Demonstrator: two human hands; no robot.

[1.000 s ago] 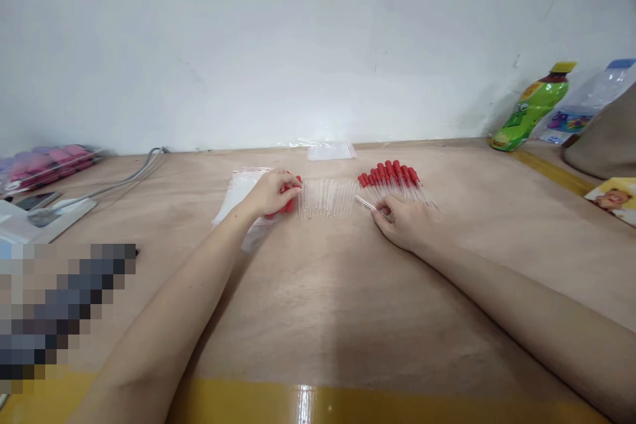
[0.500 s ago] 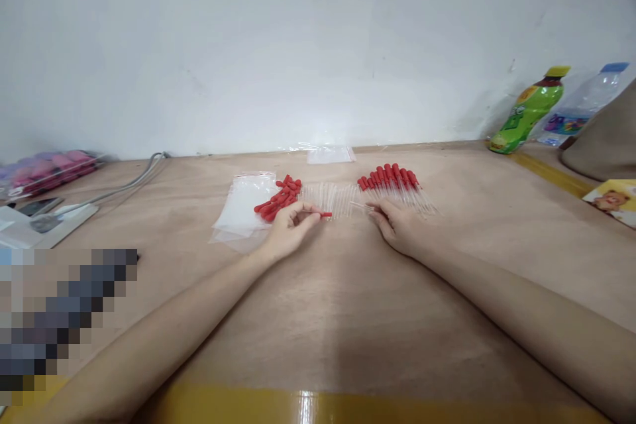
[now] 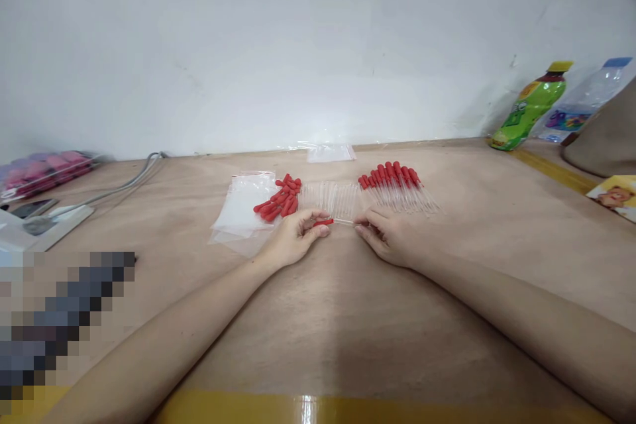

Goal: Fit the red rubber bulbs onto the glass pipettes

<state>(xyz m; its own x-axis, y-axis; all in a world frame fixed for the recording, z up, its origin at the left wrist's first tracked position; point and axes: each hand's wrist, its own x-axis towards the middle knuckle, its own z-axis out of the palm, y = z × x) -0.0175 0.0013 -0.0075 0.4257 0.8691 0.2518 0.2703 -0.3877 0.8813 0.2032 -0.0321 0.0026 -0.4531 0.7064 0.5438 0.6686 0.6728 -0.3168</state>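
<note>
Between the fingers of my left hand (image 3: 297,234) is a red rubber dropper bulb (image 3: 325,222), its open end facing right. My right hand (image 3: 385,233) pinches a thin clear dropper tube (image 3: 344,221), whose left end is at the mouth of the bulb; whether it sits inside I cannot tell. Just behind both hands lies a row of loose clear tubes (image 3: 328,195). A heap of red bulbs (image 3: 281,199) is beyond my left hand. Past my right hand, several droppers with red bulbs on clear tubes (image 3: 397,182) lie side by side.
Clear plastic bags (image 3: 248,202) lie left of the bulbs, and another bag (image 3: 330,154) is by the wall. A green bottle (image 3: 531,106) and a clear bottle (image 3: 583,106) stand at the back right. At left are a grey cable (image 3: 124,185) and a pink pack (image 3: 50,172).
My hands have come closer together and slightly nearer to me. The tube's left end has moved from a gap away to the mouth of the red bulb.
</note>
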